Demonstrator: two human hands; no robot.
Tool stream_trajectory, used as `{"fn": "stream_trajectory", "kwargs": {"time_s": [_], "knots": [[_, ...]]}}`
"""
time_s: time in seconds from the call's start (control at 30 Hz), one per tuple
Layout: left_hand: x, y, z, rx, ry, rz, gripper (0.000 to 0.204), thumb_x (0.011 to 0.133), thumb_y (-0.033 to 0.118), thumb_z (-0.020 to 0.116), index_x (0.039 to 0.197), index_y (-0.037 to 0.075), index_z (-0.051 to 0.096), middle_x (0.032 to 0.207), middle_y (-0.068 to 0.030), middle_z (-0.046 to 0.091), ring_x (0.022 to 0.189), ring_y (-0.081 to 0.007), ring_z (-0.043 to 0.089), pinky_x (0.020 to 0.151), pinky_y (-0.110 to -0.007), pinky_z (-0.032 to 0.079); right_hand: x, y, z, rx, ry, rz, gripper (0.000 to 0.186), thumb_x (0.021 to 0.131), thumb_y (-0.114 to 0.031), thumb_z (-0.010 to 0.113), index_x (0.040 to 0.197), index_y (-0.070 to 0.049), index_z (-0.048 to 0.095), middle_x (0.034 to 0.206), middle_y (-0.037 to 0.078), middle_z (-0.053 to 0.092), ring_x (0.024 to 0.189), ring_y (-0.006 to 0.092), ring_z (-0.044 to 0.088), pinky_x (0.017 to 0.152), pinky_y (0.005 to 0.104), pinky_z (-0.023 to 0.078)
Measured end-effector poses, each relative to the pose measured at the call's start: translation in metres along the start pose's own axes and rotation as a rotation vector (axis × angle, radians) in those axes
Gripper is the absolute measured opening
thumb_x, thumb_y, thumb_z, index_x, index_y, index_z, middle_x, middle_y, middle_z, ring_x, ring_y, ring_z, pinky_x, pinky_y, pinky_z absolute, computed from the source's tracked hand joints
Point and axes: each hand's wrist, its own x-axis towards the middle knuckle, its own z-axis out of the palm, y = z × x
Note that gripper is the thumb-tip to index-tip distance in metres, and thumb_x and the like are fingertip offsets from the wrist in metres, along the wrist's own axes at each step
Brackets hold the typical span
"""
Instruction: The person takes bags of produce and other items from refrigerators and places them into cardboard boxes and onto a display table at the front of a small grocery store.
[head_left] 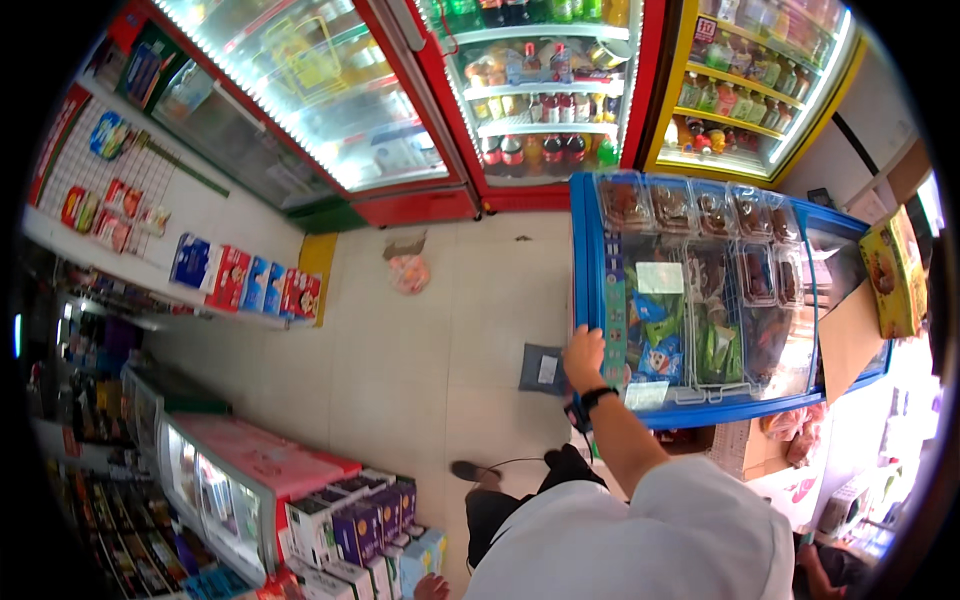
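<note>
My right hand (583, 358), with a black band on its wrist, reaches forward to the left end of a blue chest freezer (588, 270). Its fingers are curled in at the freezer's rim. Under the freezer's glass top lie several colourful packets (660, 355) and wire baskets (722, 384). Clear plastic boxes (672, 205) of dark food line the far side of the top. Low at the bottom edge, only a bit of my left hand (432, 588) shows, beside stacked cartons (375, 525); its fingers are too cut off to read.
Tall lit drink fridges (545, 130) stand along the far side. A dark grey packet (541, 368) and a bag of pinkish items (408, 273) lie on the tiled floor (390, 350). A yellow box (893, 275) and cardboard flap (850, 340) rest at the freezer's right end.
</note>
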Motion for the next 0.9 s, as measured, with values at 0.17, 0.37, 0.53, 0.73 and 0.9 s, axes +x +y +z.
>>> {"fn": "stream_trajectory", "kwargs": {"time_s": [0.17, 0.37, 0.53, 0.73, 0.9], "knots": [[0.236, -0.157, -0.103, -0.210, 0.222, -0.305, 0.010, 0.083, 0.016, 0.055, 0.074, 0.011, 0.054, 0.064, -0.0009, 0.051, 0.053, -0.0102, 0.046, 0.045, -0.024, 0.034, 0.006, -0.061, -0.024, -0.029, -0.074, 0.042, 0.044, 0.069, -0.028, 0.073, 0.095, -0.004, 0.047, 0.100, 0.017, 0.051, 0.093, 0.0350, 0.056, 0.073, 0.0403, 0.051], [0.598, -0.285, -0.222, -0.950, 0.115, -0.709, 0.024, 0.089, 0.027, 0.056, 0.100, 0.006, 0.057, 0.087, -0.0007, 0.060, 0.075, -0.0098, 0.057, 0.064, -0.024, 0.048, 0.094, -0.099, 0.030, -0.282, -0.151, 0.358, 0.063, 0.075, -0.049, 0.061, 0.105, 0.005, 0.049, 0.084, 0.021, 0.064, 0.080, 0.0375, 0.062, 0.070, 0.0445, 0.049], [0.914, -0.505, -0.184, -0.638, -0.246, -0.485, 0.023, 0.085, 0.026, 0.057, 0.094, 0.005, 0.061, 0.079, -0.0056, 0.063, 0.069, -0.0129, 0.058, 0.061, -0.026, 0.047, 0.135, -0.159, 0.068, -0.386, 0.059, 0.552, 0.047, 0.081, -0.048, 0.057, 0.091, -0.001, 0.056, 0.086, 0.022, 0.062, 0.081, 0.0415, 0.059, 0.068, 0.0477, 0.045], [1.185, -0.666, -0.067, -0.182, -0.190, -0.526, 0.029, 0.082, 0.032, 0.054, 0.093, 0.006, 0.060, 0.089, -0.0143, 0.064, 0.087, -0.0310, 0.061, 0.076, -0.039, 0.047, 0.164, -0.118, 0.121, -0.622, -0.146, 0.632, 0.065, 0.082, -0.060, 0.047, 0.109, -0.001, 0.054, 0.096, 0.024, 0.061, 0.086, 0.0408, 0.059, 0.070, 0.0463, 0.047], [1.323, -0.710, 0.037, 0.069, -0.142, -0.498, 0.057, 0.082, 0.036, 0.055, 0.118, -0.005, 0.041, 0.112, -0.0294, 0.050, 0.096, -0.0441, 0.055, 0.084, -0.047, 0.046, 0.132, -0.060, 0.100, -0.282, -0.036, 0.635, 0.056, 0.088, -0.044, 0.053, 0.114, 0.005, 0.050, 0.093, 0.017, 0.061, 0.077, 0.0254, 0.058, 0.066, 0.0330, 0.047]]}}
